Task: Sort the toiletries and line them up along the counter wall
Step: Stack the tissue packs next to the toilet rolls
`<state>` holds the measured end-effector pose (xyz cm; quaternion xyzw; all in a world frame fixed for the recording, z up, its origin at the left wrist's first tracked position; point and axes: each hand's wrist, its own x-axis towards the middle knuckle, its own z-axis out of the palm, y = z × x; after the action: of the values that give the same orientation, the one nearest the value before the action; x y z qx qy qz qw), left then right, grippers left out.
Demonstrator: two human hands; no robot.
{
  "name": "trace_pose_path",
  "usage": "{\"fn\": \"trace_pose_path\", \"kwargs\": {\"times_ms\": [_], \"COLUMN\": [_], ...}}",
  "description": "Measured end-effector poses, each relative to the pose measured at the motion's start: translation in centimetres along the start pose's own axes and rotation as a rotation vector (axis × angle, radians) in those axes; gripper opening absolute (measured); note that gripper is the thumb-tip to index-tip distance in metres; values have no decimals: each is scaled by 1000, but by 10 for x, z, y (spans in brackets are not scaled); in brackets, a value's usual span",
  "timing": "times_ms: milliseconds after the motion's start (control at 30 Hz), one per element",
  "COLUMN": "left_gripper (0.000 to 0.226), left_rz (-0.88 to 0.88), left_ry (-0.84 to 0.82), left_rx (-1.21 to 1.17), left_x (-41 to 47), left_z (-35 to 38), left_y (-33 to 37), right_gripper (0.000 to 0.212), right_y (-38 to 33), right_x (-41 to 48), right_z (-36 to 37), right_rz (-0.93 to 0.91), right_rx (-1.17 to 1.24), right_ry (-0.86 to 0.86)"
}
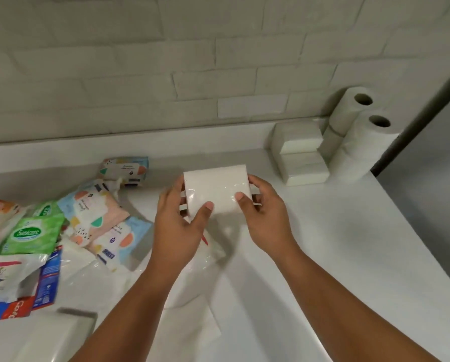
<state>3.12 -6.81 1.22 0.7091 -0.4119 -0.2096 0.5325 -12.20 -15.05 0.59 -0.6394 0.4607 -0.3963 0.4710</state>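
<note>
A white tissue pack (217, 188) in clear wrap is held above the white counter (336, 244) between both hands. My left hand (178, 231) grips its left side, thumb on its front. My right hand (264, 218) grips its right side. Two similar white tissue packs (299, 150) lie stacked by the wall at the right, next to two tall paper rolls (359, 137). Pastel wipe packs (93, 210) and another patterned pack (126, 169) lie loose to the left. A green wipe pack (36, 235) lies further left.
A brick-pattern wall (192, 74) runs along the counter's back. More packets, a white pouch (7, 275), blue box (47, 280) and red toothpaste box (12, 309), crowd the left edge. Crumpled clear plastic (210, 254) lies under my hands. A white basin edge (49, 335) shows bottom left.
</note>
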Motion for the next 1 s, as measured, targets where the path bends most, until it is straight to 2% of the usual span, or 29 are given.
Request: {"fn": "trace_pose_path", "kwargs": {"times_ms": [167,333,567,767,1000], "left_gripper": [72,79,37,24,43], "left_rz": [47,64,-9,-83,-240], "left_ry": [-106,-165,-194,-225,-219], "left_rx": [-14,45,33,93,59], "left_x": [23,49,81,100,110], "left_z": [76,151,221,259,275], "left_y": [17,29,37,36,35], "right_gripper": [31,25,20,17,13], "right_y": [27,58,78,97,98], "right_x": [40,80,125,156,174], "right_z": [-63,-115,-157,-175,-179], "right_rz": [59,64,45,99,234], "right_rx": [-45,-66,-151,-212,-83], "right_ry": [136,164,182,168,98]}}
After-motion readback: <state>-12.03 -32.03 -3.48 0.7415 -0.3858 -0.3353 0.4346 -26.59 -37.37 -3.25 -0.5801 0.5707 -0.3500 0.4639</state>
